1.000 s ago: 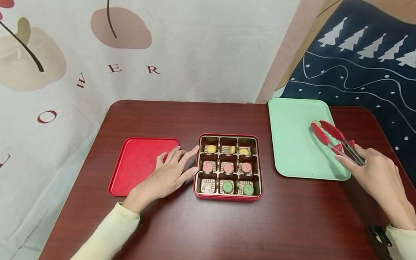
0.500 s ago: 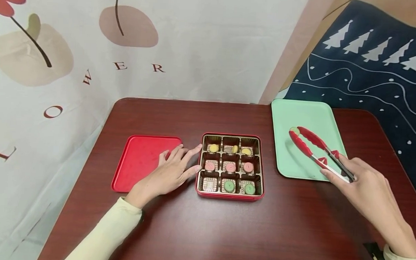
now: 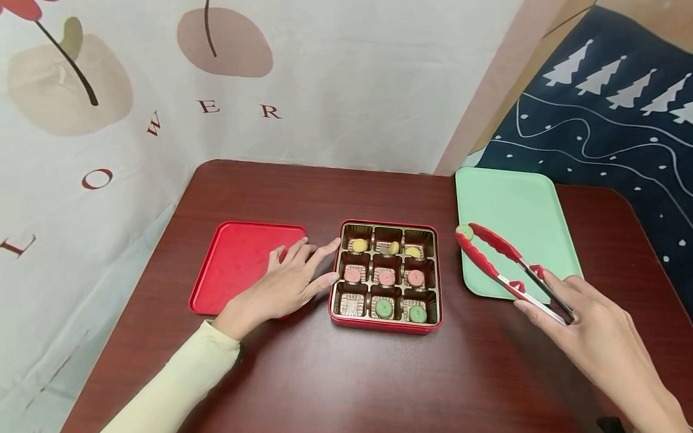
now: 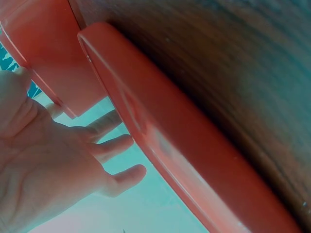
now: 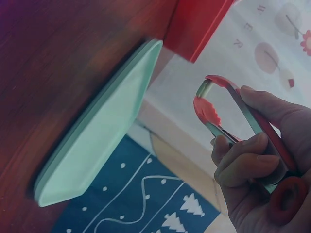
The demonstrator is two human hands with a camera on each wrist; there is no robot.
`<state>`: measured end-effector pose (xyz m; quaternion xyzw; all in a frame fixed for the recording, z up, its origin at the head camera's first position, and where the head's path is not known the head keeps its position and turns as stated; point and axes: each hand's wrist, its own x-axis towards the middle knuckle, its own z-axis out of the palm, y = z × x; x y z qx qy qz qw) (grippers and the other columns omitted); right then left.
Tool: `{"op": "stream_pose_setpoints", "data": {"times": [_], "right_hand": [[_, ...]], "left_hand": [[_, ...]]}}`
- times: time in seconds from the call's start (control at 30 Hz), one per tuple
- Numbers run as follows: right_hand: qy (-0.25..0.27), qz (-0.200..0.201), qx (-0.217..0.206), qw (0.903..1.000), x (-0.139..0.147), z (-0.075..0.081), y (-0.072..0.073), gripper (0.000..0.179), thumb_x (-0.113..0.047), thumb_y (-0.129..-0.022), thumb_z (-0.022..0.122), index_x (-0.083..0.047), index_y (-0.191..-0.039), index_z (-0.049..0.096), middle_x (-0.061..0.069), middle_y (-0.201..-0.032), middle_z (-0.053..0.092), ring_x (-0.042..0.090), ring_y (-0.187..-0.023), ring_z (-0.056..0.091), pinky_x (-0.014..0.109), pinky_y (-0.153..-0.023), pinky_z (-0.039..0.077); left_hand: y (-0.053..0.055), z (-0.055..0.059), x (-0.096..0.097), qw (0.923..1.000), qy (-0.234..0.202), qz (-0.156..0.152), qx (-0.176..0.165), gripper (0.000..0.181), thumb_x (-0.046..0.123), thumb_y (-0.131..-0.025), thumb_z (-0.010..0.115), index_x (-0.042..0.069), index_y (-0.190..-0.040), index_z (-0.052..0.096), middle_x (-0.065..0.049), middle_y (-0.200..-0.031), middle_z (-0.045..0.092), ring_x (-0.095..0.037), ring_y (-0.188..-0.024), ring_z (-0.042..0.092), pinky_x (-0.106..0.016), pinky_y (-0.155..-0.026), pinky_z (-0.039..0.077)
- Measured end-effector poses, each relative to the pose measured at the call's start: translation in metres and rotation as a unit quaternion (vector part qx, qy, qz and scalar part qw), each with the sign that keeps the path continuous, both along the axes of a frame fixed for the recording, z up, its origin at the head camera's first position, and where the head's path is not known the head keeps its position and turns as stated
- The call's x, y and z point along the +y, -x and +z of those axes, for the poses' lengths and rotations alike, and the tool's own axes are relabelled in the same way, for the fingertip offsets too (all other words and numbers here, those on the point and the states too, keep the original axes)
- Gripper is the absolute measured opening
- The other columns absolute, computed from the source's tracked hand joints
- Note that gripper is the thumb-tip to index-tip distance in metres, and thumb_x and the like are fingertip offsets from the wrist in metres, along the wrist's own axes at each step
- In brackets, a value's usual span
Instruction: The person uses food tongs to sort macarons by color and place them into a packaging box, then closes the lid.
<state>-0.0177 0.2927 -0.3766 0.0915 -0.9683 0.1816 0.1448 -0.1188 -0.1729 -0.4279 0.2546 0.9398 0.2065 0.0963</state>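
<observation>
My right hand (image 3: 600, 334) grips red-tipped metal tongs (image 3: 479, 256), whose tips pinch a small green macaron-like sweet (image 3: 465, 231). They hang over the left edge of the green tray (image 3: 519, 203); in the right wrist view the sweet (image 5: 204, 89) sits between the red tips, off the tray. With thumb and forefinger spread, my left hand (image 3: 281, 284) touches the left side of the red box (image 3: 384, 327). Yellow sweets (image 3: 359, 245) fill the box's back row, pink ones (image 3: 386, 277) the middle. Green ones (image 3: 384, 307) occupy two front compartments; the front left one is bare.
A red lid (image 3: 230, 257) lies on the brown table (image 3: 375, 389), left of the box and partly under my left hand's fingers. Behind the table hang a white printed cloth (image 3: 357, 83) and a dark blue cloth (image 3: 613, 133) with white trees.
My right hand has carried the tongs and green sweet leftward, from over the tray's middle to its left edge. The left hand stays at the box. The head view has shifted slightly.
</observation>
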Motion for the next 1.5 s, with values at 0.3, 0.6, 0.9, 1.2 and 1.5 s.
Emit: {"op": "stream_pose_setpoints", "data": {"times": [0.3, 0.6, 0.9, 1.2, 1.5], "right_hand": [[-0.008, 0.030, 0.019, 0.9994, -0.019, 0.004, -0.005, 0.068, -0.023, -0.079, 0.098, -0.003, -0.139, 0.074, -0.003, -0.093, 0.058, 0.009, -0.066, 0.041, 0.026, -0.052, 0.031], [0.003, 0.069, -0.003, 0.9976, -0.038, 0.004, -0.014, 0.068, -0.023, -0.076, 0.101, -0.005, -0.137, 0.076, -0.009, -0.094, 0.054, 0.004, -0.066, 0.041, 0.023, -0.050, 0.033], [0.008, 0.101, -0.038, 0.9941, -0.064, 0.001, -0.023, 0.072, -0.024, -0.076, 0.101, -0.011, -0.142, 0.074, -0.005, -0.103, 0.062, 0.000, -0.065, 0.044, 0.023, -0.052, 0.038], [0.001, 0.137, -0.066, 0.9883, -0.084, -0.005, -0.030, 0.072, -0.032, -0.079, 0.100, -0.012, -0.143, 0.074, -0.008, -0.106, 0.062, -0.005, -0.061, 0.043, 0.024, -0.054, 0.043], [-0.011, 0.155, -0.055, 0.9863, -0.100, -0.004, -0.029, 0.067, -0.039, -0.081, 0.097, -0.016, -0.141, 0.076, -0.002, -0.110, 0.066, -0.003, -0.061, 0.048, 0.025, -0.053, 0.045]], "left_hand": [[0.001, 0.003, 0.000, 1.0000, 0.007, -0.005, 0.003, 0.073, 0.051, -0.113, 0.055, 0.027, -0.175, 0.027, -0.020, -0.152, 0.051, -0.052, -0.156, 0.028, -0.076, -0.116, 0.017], [0.001, 0.003, 0.001, 0.9999, 0.007, -0.010, 0.001, 0.070, 0.052, -0.114, 0.052, 0.024, -0.174, 0.029, -0.022, -0.150, 0.053, -0.052, -0.156, 0.028, -0.074, -0.115, 0.018], [-0.001, 0.002, 0.001, 0.9999, 0.008, -0.006, -0.005, 0.069, 0.052, -0.115, 0.049, 0.026, -0.175, 0.028, -0.022, -0.152, 0.052, -0.056, -0.156, 0.025, -0.074, -0.116, 0.018], [-0.003, 0.002, 0.001, 0.9999, 0.012, -0.008, -0.001, 0.068, 0.052, -0.115, 0.049, 0.025, -0.174, 0.030, -0.022, -0.153, 0.051, -0.059, -0.155, 0.025, -0.074, -0.115, 0.020], [-0.004, 0.002, 0.000, 0.9999, 0.011, -0.007, 0.000, 0.069, 0.052, -0.115, 0.049, 0.025, -0.175, 0.029, -0.022, -0.153, 0.051, -0.059, -0.156, 0.024, -0.074, -0.115, 0.020]]}}
